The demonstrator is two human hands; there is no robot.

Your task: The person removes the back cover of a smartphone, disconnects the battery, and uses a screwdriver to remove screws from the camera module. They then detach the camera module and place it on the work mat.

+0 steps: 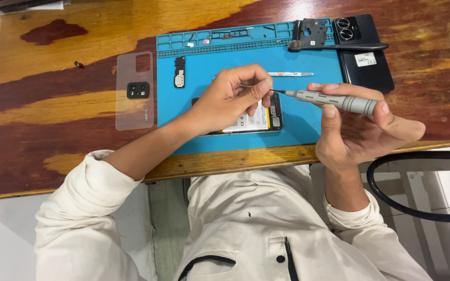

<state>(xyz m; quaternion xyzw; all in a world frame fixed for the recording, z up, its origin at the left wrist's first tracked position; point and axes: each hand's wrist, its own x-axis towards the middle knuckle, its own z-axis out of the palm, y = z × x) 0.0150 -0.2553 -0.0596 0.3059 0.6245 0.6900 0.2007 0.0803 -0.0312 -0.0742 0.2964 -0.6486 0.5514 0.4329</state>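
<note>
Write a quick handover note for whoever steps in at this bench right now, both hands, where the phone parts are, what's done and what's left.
Left hand: over the opened phone on the blue mat, fingertips pinching the screwdriver's thin bit.
Right hand: holds the grey screwdriver level by its handle, tip pointing at the left fingers.
Parts: clear back cover with camera piece lies left of the mat; small black part on the mat; black frame piece and a second dark phone at top right; tweezers on the mat.
Done: back cover off, battery exposed.
Left: phone lies open, removed parts not refitted.
</note>
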